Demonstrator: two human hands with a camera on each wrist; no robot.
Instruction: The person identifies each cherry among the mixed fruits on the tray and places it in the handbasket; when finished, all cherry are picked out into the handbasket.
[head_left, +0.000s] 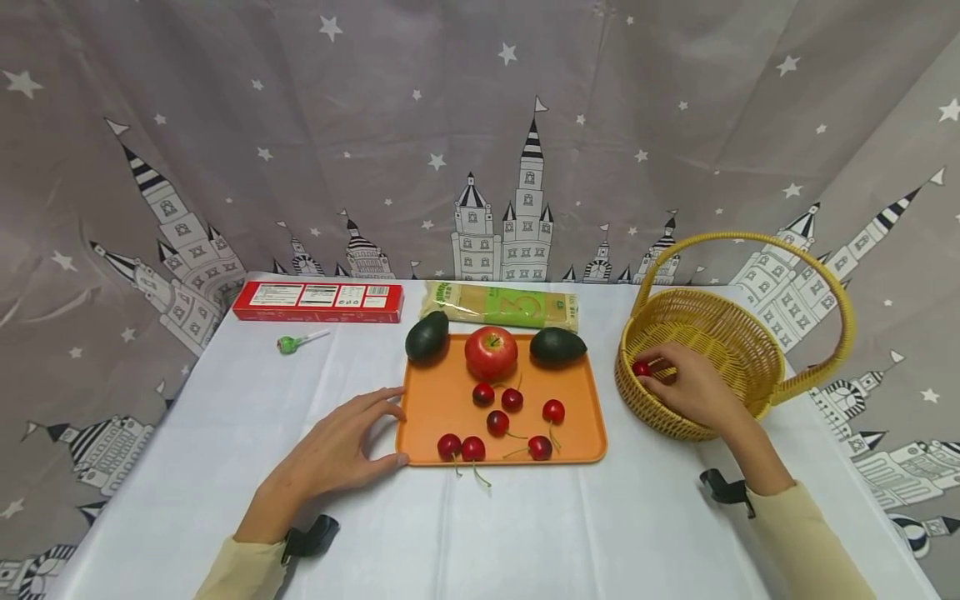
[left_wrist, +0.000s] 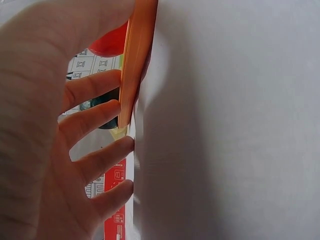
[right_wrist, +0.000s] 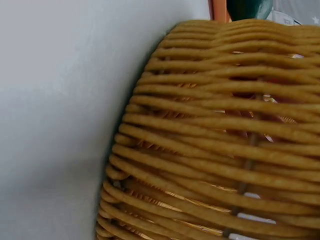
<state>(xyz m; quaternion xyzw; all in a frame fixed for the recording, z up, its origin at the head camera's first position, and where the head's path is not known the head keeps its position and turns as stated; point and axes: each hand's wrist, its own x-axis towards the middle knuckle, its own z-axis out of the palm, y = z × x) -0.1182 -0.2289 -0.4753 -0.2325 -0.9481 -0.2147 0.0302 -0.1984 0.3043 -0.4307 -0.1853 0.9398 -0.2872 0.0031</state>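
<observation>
In the head view my right hand (head_left: 693,387) reaches inside the yellow wicker basket (head_left: 701,433), thumb and fingers pinching a red cherry (head_left: 641,368) near its left rim. The right wrist view shows only the basket's woven side (right_wrist: 215,130); the hand is hidden there. My left hand (head_left: 333,450) rests at the left edge of the orange tray (head_left: 435,400), fingers spread, fingertips touching the rim. On the tray lie several cherries (head_left: 497,422) and a red apple (head_left: 491,352). In the left wrist view the left hand (left_wrist: 85,145) lies along the tray edge (left_wrist: 132,65).
Dark green avocados (head_left: 427,337) (head_left: 557,346) lie at the tray's back corners. Behind it is a yellow-green packet (head_left: 501,306). A red box (head_left: 318,302) and a green lollipop (head_left: 288,344) lie at the back left. The basket's tall handle (head_left: 843,308) arches up at the right.
</observation>
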